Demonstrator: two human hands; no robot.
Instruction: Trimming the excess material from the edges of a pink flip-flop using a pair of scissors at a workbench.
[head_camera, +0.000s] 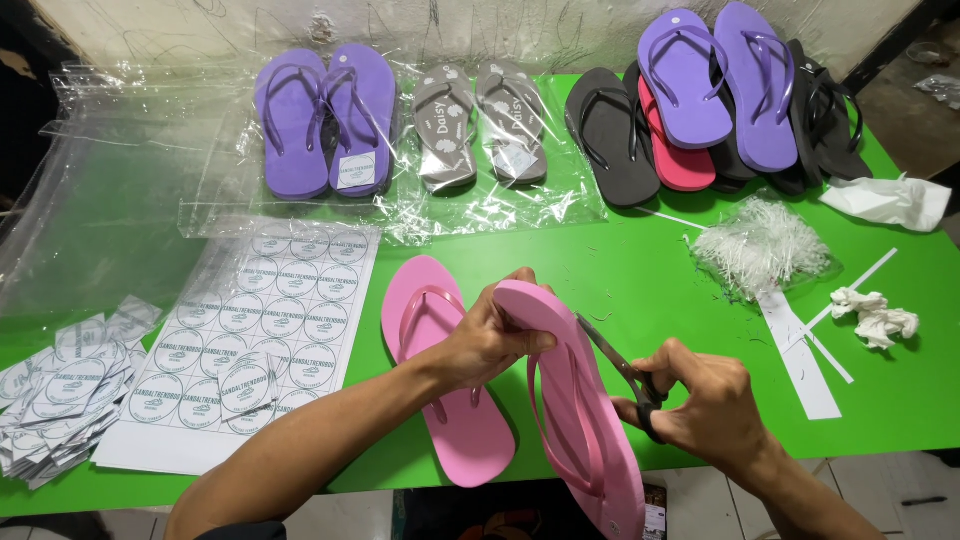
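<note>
We see the left hand (490, 335) gripping the pink sandal (585, 410) while the right hand (700, 400), at 3 o'clock, closes scissors (615, 365) on its edge; trimming in progress, needing steady blades.

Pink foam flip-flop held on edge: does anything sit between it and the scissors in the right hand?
Nothing visible does. The left hand grips the pink foam flip-flop near its toe end, and the black-handled scissors in the right hand already meet its edge. The second pink flip-flop lies flat to the left, clear of both.
</note>
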